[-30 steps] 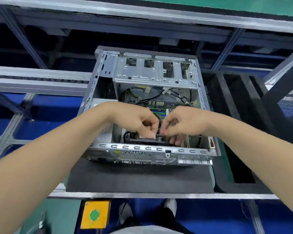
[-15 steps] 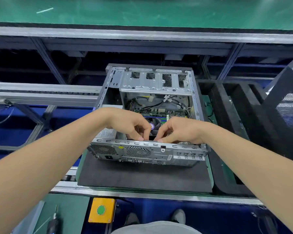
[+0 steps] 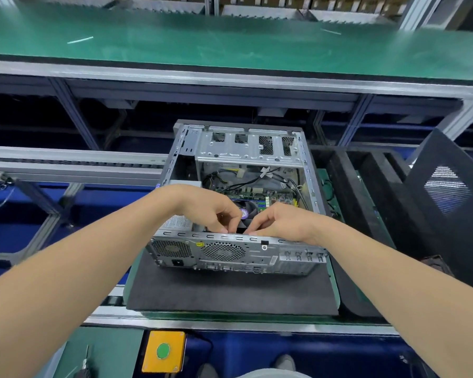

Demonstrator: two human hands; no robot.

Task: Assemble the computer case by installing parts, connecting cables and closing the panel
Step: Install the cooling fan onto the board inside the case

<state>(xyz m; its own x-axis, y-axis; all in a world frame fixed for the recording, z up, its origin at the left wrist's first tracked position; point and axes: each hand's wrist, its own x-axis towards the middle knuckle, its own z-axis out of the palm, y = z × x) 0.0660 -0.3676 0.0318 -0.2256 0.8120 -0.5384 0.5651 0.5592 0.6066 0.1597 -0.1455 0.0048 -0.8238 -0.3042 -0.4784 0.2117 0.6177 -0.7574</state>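
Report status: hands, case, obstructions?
Left hand, right hand: fingers meeting inside case, by fan; grip unclear. Case open, panel off at right. Nothing seen blocking.

Head-worn wide-angle view, looking forward and down, close over bench

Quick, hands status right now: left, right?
Left hand: fingers curled at the case rim; grip cannot be told.
Right hand: fingers curled beside it; cannot be told.
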